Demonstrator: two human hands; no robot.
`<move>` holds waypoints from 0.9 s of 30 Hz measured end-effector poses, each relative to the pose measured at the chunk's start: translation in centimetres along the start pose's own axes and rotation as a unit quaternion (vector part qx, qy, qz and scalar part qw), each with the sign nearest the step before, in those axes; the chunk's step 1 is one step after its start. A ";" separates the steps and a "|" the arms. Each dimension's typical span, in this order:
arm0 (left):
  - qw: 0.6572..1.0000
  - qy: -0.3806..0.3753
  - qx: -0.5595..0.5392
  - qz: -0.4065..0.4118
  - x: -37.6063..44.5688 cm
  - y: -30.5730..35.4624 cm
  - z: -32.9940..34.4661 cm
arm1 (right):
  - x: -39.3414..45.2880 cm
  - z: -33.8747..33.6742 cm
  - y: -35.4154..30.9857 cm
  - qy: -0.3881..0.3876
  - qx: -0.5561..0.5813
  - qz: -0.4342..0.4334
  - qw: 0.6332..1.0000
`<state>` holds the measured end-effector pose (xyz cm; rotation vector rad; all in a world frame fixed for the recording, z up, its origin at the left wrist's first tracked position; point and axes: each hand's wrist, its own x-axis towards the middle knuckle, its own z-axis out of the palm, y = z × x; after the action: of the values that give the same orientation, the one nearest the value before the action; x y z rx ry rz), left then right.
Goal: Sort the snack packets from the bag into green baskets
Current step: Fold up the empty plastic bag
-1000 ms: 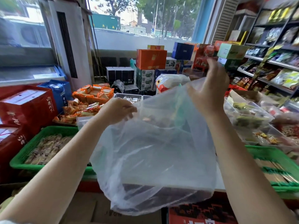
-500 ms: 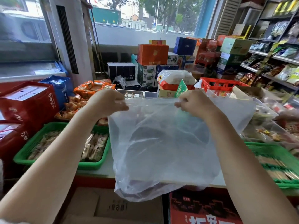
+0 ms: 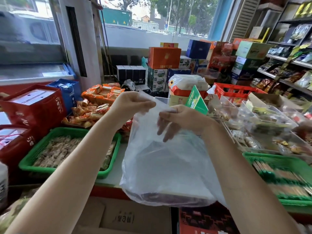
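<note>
Bag (image 3: 168, 162) looks empty, hangs limp over counter edge betw. 2 green baskets. Your L hand (image 3: 130, 105) pinches top film; R hand (image 3: 182, 119) holds other top edge, fingers (image 3: 164, 130) loose behind plastic. L basket (image 3: 30, 162) and R basket (image 3: 253, 157) both hold packets. Judgement: sorting approx. done; left — bunch up bag, discard.

Red gift boxes (image 3: 32, 105) stand at the left, a blue paper bag (image 3: 67, 93) just behind them. Orange snack packs (image 3: 103, 94) are heaped beyond. An orange carton (image 3: 164, 55) tops stacked boxes by the window (image 3: 152, 22). A red crate (image 3: 234, 89) sits near stocked shelves (image 3: 290, 65). Cardboard boxes (image 3: 126, 218) lie below the counter (image 3: 114, 169).
</note>
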<state>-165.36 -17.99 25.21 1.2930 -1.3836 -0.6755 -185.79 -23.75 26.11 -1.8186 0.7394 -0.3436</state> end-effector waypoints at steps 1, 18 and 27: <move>0.999 0.000 -0.039 -0.001 -0.1 0.3 -0.3 | -0.1 0.4 -0.1 -0.017 0.068 -0.016 0.997; 0.991 -0.095 0.050 -0.078 -0.3 -6.4 3.0 | 1.4 1.4 7.0 0.215 0.081 -0.036 0.973; 0.977 -0.115 0.157 0.085 -0.3 1.4 5.4 | 0.5 1.2 6.3 0.277 0.288 -0.079 0.913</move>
<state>-170.92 -18.78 24.94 1.3504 -1.8254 -0.5136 -186.79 -24.59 19.78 -1.2143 0.7665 -1.0974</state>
